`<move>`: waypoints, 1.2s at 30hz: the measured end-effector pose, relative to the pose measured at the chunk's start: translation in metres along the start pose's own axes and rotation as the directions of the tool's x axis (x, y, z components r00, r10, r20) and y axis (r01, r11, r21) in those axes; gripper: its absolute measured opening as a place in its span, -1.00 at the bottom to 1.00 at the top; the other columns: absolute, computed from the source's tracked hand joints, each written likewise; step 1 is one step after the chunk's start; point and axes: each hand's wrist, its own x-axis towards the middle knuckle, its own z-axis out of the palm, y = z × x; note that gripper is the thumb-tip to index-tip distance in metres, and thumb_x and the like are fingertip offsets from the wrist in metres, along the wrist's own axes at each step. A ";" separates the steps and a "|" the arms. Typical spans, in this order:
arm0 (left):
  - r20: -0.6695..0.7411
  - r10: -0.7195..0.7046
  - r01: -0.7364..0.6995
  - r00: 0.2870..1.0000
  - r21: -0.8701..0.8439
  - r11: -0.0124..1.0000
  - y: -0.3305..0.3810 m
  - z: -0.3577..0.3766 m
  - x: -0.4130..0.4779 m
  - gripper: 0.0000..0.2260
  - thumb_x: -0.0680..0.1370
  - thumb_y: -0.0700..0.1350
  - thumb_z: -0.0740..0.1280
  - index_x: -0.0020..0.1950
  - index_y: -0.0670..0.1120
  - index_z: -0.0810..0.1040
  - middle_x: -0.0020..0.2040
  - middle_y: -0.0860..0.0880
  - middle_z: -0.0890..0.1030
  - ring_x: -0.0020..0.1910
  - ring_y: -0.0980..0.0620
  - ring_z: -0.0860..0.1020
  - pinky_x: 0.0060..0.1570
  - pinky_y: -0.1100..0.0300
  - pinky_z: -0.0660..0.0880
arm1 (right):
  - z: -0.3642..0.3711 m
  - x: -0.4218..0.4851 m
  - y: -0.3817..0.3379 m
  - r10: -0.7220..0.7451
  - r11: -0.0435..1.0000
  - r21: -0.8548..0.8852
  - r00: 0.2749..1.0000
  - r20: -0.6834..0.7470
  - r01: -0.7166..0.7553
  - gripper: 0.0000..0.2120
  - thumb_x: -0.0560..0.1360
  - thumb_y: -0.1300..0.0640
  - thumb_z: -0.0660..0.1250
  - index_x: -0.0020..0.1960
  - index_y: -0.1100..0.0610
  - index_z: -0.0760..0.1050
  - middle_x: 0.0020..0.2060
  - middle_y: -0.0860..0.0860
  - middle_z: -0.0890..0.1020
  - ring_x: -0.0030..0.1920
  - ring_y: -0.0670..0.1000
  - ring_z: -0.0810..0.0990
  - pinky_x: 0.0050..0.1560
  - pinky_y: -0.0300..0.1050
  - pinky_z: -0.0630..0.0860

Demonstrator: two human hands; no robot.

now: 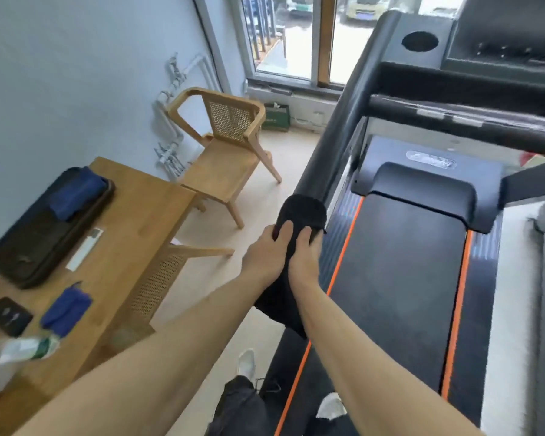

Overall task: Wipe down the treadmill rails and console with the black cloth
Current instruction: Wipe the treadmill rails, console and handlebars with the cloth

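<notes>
Item: black cloth (302, 212), draped over lower end of left rail (337, 130) of treadmill (480, 309). Top edge caps the rail; tail hangs below the wrists, beside deck edge.

Grip: left hand (265, 254) and right hand (304, 256) side by side, touching. Fingers of both curl over the cloth, clasping it against the rail.

Free run: rail bare above the cloth, rising to console (501, 42) w/ round cup hole (419, 41). Crossbar (453, 116) spans below console, well apart from hands. Belt (397, 278) has an orange stripe along each side, motor cover (428, 190) at its head. Pale floor strip (265, 171) lies btwn treadmill and furniture.

Obstructions, L side:
- Wooden chair (224, 152), cane back, set at an angle near the rail's outer side.
- Wooden table (145, 209); second chair (170, 269) tucked under, one leg jutting toward treadmill.
- On table: dark tray (29, 247) w/ blue cloth (76, 195) at far end; white strip (84, 248) just beside tray; second blue cloth (65, 309); small dark object (8, 316), blurred; clear plastic item w/ green label (19, 349), blurred.
- Wall pipes (170, 121); window (296, 36); green bag (276, 116) under sill.

Feet: white shoe (246, 361) on floor beside deck; other shoe (331, 407) on belt.
</notes>
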 end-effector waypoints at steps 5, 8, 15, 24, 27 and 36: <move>-0.037 -0.132 0.134 0.991 0.065 0.989 0.030 0.004 0.019 -0.34 0.54 0.41 -0.07 0.33 0.01 0.50 0.22 -0.08 0.61 0.16 -0.16 0.56 0.24 -0.08 0.47 | 0.003 0.022 -0.020 0.151 0.988 -0.024 0.987 -0.053 -0.152 -0.40 0.67 -0.18 0.08 0.59 0.10 0.13 0.47 0.08 0.38 0.45 0.10 0.37 0.36 -0.07 0.30; -0.015 -0.122 0.123 0.992 0.099 0.987 0.058 0.007 0.043 -0.37 0.62 0.34 -0.06 0.40 -0.07 0.43 0.30 -0.16 0.56 0.24 -0.21 0.53 0.28 -0.10 0.44 | 0.003 0.050 -0.040 0.187 0.982 -0.025 0.980 -0.069 -0.189 -0.40 0.66 -0.20 0.05 0.57 0.14 0.17 0.43 0.10 0.43 0.39 0.13 0.43 0.22 -0.10 0.32; 0.112 -0.027 0.032 0.993 -0.044 0.999 0.127 0.014 0.132 -0.36 0.63 0.32 0.01 0.48 -0.11 0.43 0.41 -0.13 0.50 0.35 -0.14 0.47 0.39 -0.02 0.35 | 0.002 0.150 -0.100 0.045 0.993 -0.107 0.995 -0.091 -0.054 -0.41 0.69 -0.14 0.02 0.58 0.21 0.19 0.45 0.13 0.43 0.42 0.12 0.41 0.27 -0.19 0.30; 0.139 0.014 -0.010 0.990 -0.030 0.999 0.115 0.010 0.114 -0.46 0.65 0.28 0.01 0.51 0.02 0.35 0.41 -0.08 0.50 0.34 -0.14 0.47 0.39 -0.09 0.36 | -0.002 0.135 -0.116 0.082 0.986 -0.140 0.994 -0.079 -0.092 -0.46 0.70 -0.14 -0.01 0.61 0.05 0.12 0.44 0.02 0.42 0.30 0.03 0.43 0.25 -0.07 0.32; 0.090 -0.053 0.053 0.994 0.002 0.999 0.095 0.005 0.081 -0.48 0.65 0.29 -0.01 0.52 0.07 0.32 0.40 -0.07 0.51 0.32 -0.16 0.48 0.36 -0.12 0.38 | -0.003 0.102 -0.102 0.125 0.979 -0.156 0.991 -0.048 -0.131 -0.49 0.70 -0.10 -0.02 0.60 0.03 0.12 0.41 0.01 0.44 0.33 0.06 0.44 0.19 -0.11 0.32; -0.240 -0.160 0.202 0.957 0.162 0.966 0.071 0.020 0.010 -0.56 0.65 0.26 -0.05 0.40 0.16 0.41 0.26 0.02 0.60 0.17 -0.10 0.57 0.12 -0.04 0.48 | -0.035 0.056 -0.091 0.154 0.898 -0.435 0.973 0.173 -0.064 -0.37 0.65 -0.11 0.12 0.62 0.05 0.00 0.52 0.10 0.28 0.45 0.15 0.34 0.44 0.15 0.35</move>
